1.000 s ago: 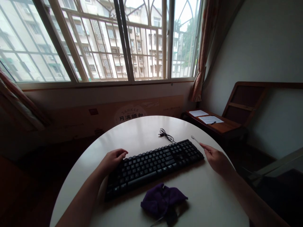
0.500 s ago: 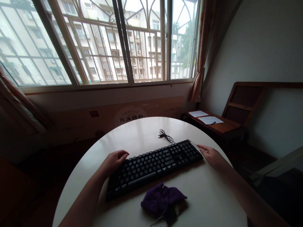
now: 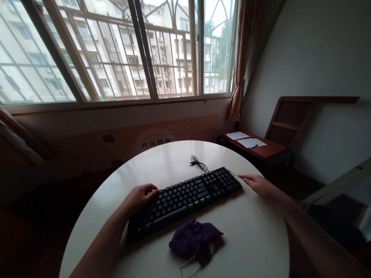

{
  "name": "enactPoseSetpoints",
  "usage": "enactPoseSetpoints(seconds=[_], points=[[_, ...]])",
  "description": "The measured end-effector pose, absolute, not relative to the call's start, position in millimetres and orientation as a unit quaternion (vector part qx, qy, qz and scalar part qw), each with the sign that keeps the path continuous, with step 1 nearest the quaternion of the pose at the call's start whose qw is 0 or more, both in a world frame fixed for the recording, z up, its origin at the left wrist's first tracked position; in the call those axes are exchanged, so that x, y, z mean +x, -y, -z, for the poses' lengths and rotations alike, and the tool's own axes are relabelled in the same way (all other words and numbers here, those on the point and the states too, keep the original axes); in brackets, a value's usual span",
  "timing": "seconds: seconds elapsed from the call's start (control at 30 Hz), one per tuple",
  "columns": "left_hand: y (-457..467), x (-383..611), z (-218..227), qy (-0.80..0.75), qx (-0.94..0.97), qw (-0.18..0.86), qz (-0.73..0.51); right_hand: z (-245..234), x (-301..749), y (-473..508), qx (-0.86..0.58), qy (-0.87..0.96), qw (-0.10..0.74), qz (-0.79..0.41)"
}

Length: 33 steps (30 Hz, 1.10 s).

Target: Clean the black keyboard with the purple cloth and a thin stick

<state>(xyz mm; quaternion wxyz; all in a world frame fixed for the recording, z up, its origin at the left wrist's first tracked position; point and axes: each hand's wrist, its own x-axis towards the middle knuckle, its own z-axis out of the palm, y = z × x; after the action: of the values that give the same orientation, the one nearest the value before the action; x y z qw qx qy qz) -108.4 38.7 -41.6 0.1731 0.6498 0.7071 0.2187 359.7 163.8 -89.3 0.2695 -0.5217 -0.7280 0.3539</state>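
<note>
A black full-size keyboard [image 3: 185, 197] lies at a slant on the round white table. My left hand [image 3: 143, 195] rests at its far left edge, with curled fingers against the keys there; the thumb is partly hidden. At the other end, my right hand [image 3: 255, 184] is closed on a thin pale stick [image 3: 234, 175], whose tip points toward the keyboard's far right corner. What kind of stick it is cannot be made out. The keyboard's coiled cable [image 3: 198, 163] sits behind it. In front lies a crumpled purple cloth [image 3: 194, 236].
Beside the cloth are a small dark piece [image 3: 203, 256] and a thin light outline of something unclear. The round white table [image 3: 95, 216] has a curved edge. A wooden chair [image 3: 272, 148] with papers and a pen stands at the right, below a barred window [image 3: 127, 50].
The view has shifted a little, so the scene sits further left. My right hand has drawn slightly away from the keyboard's right end with the stick. My left hand stays at the keyboard.
</note>
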Motion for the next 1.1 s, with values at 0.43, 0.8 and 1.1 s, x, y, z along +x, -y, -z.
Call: enactPoseSetpoints(seconds=[0.43,0.8,1.1], points=[[-42.9,-113.0,45.8,-0.712,0.652,0.169,-0.200,92.4,403.8,-108.2,-0.543,0.711,0.256,-0.365],[-42.1,-113.9,45.0,-0.710,0.653,0.172,-0.201,91.0,352.1,-174.6,-0.512,0.723,0.307,-0.347],[-43.4,-115.3,46.5,-0.708,0.655,0.172,-0.203,82.7,361.0,-173.3,-0.501,0.724,0.281,-0.382]])
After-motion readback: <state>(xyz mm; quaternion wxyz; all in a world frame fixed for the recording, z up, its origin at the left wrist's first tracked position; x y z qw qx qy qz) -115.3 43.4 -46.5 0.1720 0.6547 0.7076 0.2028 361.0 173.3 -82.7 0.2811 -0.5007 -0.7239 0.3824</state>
